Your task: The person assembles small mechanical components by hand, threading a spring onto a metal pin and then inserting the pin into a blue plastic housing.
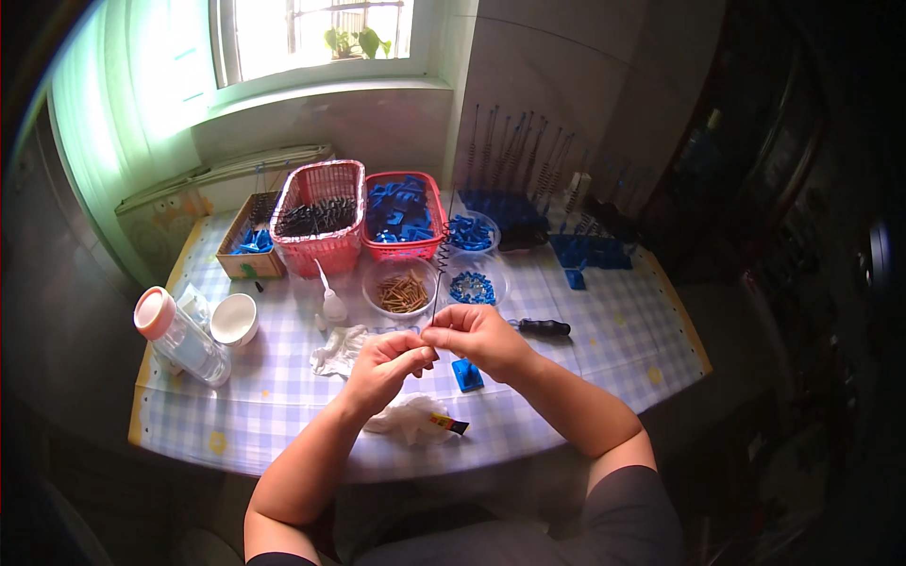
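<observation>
Left hand, from the head view: the left hand (385, 363) has thumb and fingers pinched narrow by the rod's lower end; from here I can't tell whether it grips the rod itself or some small part.
Right hand: the right hand (479, 338) pinches the thin spring-wound rod (443, 253) low down.
Rod: near upright above the surface (274, 420), its coil in front of the red basket (440, 200).
Grip: I'd keep both pinches close together, so the slender rod shouldn't whip or bend.
Clearance: best keep the coil off the basket rim, where it could snag.
Blue block: the blue block (467, 374) lies just below the right hand.
Glue tube: the glue tube (450, 424) rests on crumpled tissue (404, 419); sleeves should stay clear.
</observation>
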A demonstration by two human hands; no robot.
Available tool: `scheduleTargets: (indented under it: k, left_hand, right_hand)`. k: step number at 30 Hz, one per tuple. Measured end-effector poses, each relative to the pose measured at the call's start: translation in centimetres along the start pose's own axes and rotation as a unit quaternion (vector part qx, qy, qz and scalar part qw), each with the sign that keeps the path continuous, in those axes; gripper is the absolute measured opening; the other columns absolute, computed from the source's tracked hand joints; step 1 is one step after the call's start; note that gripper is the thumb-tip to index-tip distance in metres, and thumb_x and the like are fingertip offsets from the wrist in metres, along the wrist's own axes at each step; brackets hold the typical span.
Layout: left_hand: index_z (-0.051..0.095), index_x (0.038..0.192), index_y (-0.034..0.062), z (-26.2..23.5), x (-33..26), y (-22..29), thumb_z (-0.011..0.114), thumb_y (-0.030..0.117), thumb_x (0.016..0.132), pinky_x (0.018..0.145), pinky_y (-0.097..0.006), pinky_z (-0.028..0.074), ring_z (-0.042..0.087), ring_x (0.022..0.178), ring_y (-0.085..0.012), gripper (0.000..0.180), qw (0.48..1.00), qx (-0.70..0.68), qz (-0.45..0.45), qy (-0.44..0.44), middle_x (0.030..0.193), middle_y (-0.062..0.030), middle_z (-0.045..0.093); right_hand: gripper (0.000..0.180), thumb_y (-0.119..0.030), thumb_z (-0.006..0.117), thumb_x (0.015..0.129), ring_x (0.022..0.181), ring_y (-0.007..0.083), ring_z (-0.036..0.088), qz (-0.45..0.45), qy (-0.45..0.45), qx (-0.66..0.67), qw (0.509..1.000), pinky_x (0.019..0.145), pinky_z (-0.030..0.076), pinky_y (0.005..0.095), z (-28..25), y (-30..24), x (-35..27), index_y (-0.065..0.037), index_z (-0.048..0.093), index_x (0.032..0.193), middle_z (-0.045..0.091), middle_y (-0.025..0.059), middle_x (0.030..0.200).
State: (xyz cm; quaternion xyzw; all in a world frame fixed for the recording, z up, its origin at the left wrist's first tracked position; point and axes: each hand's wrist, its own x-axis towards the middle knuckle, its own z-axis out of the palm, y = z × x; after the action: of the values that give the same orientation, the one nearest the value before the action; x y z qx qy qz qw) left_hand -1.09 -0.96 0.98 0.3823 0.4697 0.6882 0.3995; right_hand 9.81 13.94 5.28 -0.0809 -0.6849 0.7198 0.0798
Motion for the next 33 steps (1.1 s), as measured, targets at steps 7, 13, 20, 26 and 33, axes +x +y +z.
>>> scheduleTargets:
  k: [7, 13, 20, 26, 33]
  left_hand:
    - [0.065, 0.087, 0.0010, -0.1, 0.0, 0.4, 0.061, 0.013, 0.088, 0.066, -0.023, 0.045, 0.056, 0.072, -0.0079, 0.012, 1.000, -0.029, -0.006, -0.006, 0.079, -0.0023, 0.064]
    - [0.063, 0.086, 0.0005, -0.2, 0.1, 0.4, 0.060, 0.011, 0.087, 0.068, -0.024, 0.045, 0.055, 0.072, -0.0089, 0.011, 0.994, -0.060, -0.048, -0.074, 0.079, -0.0024, 0.061]
    - [0.063, 0.086, -0.0003, -0.4, -0.1, 0.6, 0.061, 0.011, 0.087, 0.067, -0.023, 0.045, 0.055, 0.071, -0.0086, 0.011, 0.985, -0.045, -0.089, -0.140, 0.078, -0.0019, 0.061]
    - [0.063, 0.085, -0.0004, -0.4, 0.0, 0.8, 0.061, 0.012, 0.087, 0.065, -0.023, 0.045, 0.055, 0.069, -0.0079, 0.012, 0.975, -0.027, -0.113, -0.188, 0.075, -0.0015, 0.061]
    - [0.066, 0.081, -0.0011, -0.3, 0.1, 0.6, 0.054, 0.027, 0.094, 0.061, -0.023, 0.044, 0.054, 0.064, -0.0076, 0.033, 0.991, -0.034, -0.099, -0.078, 0.074, -0.0036, 0.063]
  right_hand:
    - [0.037, -0.021, 0.064, 0.088, 0.054, 0.0202, 0.052, -0.197, 0.136, -0.350, 0.905, 0.049, 0.037, 0.0338, -2.3, -2.8, -3.4, 0.001, 0.052, 0.061, 0.050, 0.0114, 0.058]
    - [0.017, -0.013, 0.067, 0.083, 0.073, 0.0271, 0.056, -0.295, 0.195, -0.505, 0.787, 0.061, 0.041, 0.0375, -3.0, -3.9, -3.2, -0.004, 0.054, 0.077, 0.053, 0.0125, 0.081]
    - [0.026, -0.010, 0.077, 0.067, 0.095, 0.0220, 0.056, -0.423, 0.063, -0.661, 0.617, 0.081, 0.041, 0.0362, -2.9, -4.2, -3.3, -0.009, 0.065, 0.090, 0.060, 0.0078, 0.100]
    - [0.013, -0.007, 0.071, 0.071, 0.084, 0.0200, 0.059, -0.446, 0.053, -0.649, 0.614, 0.080, 0.043, 0.0359, -2.7, -3.4, -4.3, -0.007, 0.064, 0.081, 0.062, 0.0040, 0.082]
    - [0.011, -0.004, 0.070, 0.072, 0.075, 0.0219, 0.060, -0.371, 0.046, -0.657, 0.654, 0.074, 0.044, 0.0340, -4.1, -3.0, -6.2, -0.006, 0.063, 0.079, 0.063, 0.0055, 0.076]
